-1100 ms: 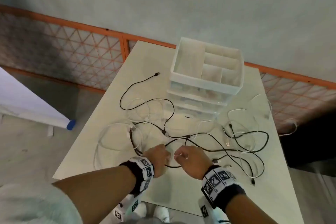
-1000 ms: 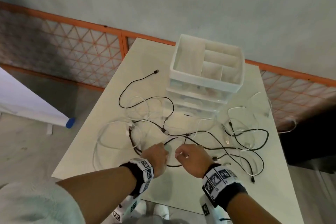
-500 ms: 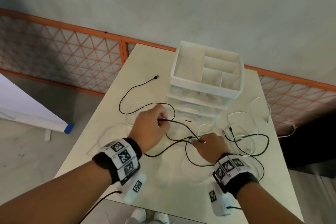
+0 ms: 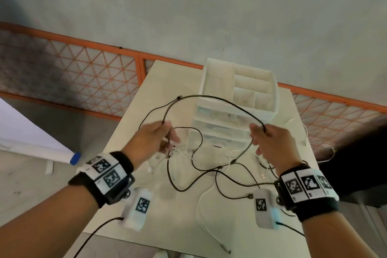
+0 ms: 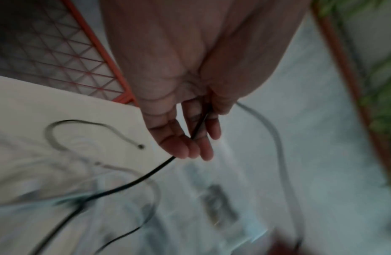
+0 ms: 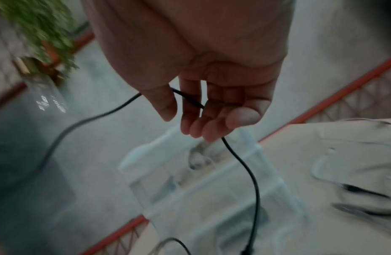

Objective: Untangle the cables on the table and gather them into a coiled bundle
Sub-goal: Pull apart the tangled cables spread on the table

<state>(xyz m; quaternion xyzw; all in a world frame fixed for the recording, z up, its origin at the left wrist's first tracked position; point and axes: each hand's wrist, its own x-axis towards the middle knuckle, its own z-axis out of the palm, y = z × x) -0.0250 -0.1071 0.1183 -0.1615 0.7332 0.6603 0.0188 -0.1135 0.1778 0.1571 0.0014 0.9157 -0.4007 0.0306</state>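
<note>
Here both hands are raised above the pale rectangular table [image 4: 129,132], well apart. The left hand [image 4: 150,142] pinches a thin black cable [image 4: 209,97] between thumb and fingers [image 5: 196,131]; the right hand [image 4: 272,144] has its fingers [image 6: 190,110] curled round the same cable, which arches between them before the white plastic drawer organiser [image 4: 238,98]. More black and white cables [image 4: 217,172] lie tangled on the table below; the blurred wrist views seem to show the cable hanging down from each grip

Black cable [image 4: 211,97] raised; others tangled.
</note>
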